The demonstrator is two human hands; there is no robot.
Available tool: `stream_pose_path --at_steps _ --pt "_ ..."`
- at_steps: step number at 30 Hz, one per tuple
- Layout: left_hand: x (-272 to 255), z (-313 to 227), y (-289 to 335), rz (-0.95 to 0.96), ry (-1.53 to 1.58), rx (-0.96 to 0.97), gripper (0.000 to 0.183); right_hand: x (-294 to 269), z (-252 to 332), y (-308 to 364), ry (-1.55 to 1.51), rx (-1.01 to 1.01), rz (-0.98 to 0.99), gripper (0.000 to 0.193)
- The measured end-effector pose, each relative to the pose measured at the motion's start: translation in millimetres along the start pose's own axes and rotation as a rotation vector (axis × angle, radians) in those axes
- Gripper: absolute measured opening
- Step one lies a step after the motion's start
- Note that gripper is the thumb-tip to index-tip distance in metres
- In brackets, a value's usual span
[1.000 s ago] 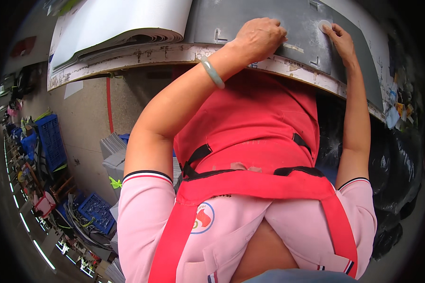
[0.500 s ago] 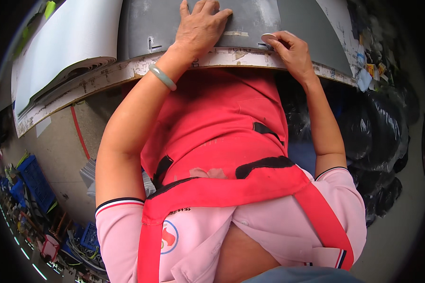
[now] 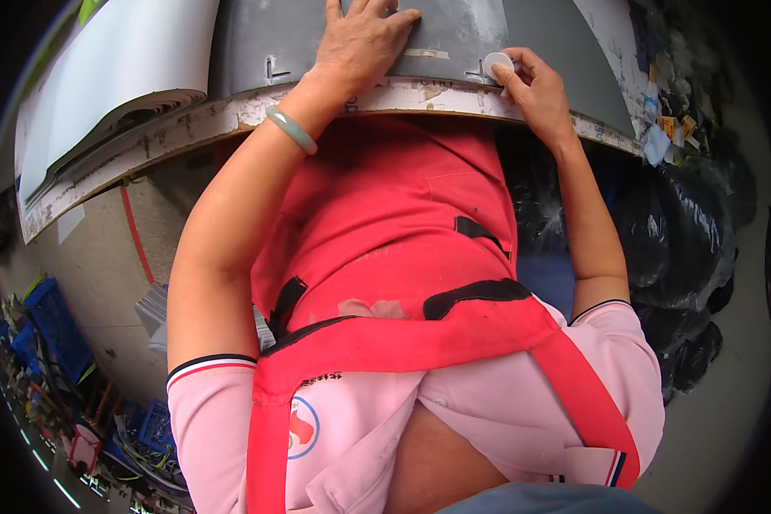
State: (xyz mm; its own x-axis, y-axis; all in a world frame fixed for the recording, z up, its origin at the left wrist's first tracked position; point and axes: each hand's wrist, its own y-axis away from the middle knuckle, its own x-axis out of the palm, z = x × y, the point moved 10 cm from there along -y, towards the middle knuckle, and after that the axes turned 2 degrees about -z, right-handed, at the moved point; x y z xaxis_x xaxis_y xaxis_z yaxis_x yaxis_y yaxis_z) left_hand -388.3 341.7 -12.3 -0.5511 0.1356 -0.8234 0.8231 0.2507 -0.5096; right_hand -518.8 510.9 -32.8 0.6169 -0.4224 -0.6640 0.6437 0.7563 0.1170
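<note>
Left, we list curled white sheets (image 3: 133,77); next, the left hand (image 3: 360,50), fingers spread on a dark grey panel (image 3: 270,30); then a white disc (image 3: 494,61), pinched by the right hand (image 3: 535,90) near the panel's near edge; rightmost, black bags (image 3: 690,223).

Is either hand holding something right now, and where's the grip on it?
The right hand pinches a white disc by its right-hand side; the left hand holds nothing visible.

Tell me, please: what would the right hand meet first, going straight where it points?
Probably the L-shaped mark on the dark sheet, just left of the white disc that the right hand pinches; whether the disc touches the sheet is unclear.
</note>
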Motion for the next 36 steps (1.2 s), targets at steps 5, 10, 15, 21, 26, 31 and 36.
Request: stream_pose_path --at_steps 5,10,15,21,26,31,36 --pt "7 5 -2 0.005 0.011 -0.002 0.023 3 0 2 -0.162 0.075 -0.137 0.029" --pt "6 6 -8 -0.001 0.013 -0.003 0.023 1 7 -11 0.053 0.040 -0.065 0.025" --pt "-15 -7 -12 -0.058 -0.074 0.061 0.019 -6 14 -32 -0.015 0.115 0.185 0.027" --pt "18 15 4 0.080 -0.049 -0.073 0.038 -29 16 -127 0.125 -0.116 -0.120 0.024" --pt "21 10 1 0.134 -0.073 -0.080 0.040 -35 27 -177 0.448 -0.334 -0.267 0.021" --pt "19 16 2 0.121 -0.066 -0.094 0.040 -14 63 -187 0.399 -0.463 -0.188 0.017" --pt "18 14 -2 0.097 -0.038 -0.092 0.039 -12 57 -195 0.484 -0.509 -0.191 0.018"
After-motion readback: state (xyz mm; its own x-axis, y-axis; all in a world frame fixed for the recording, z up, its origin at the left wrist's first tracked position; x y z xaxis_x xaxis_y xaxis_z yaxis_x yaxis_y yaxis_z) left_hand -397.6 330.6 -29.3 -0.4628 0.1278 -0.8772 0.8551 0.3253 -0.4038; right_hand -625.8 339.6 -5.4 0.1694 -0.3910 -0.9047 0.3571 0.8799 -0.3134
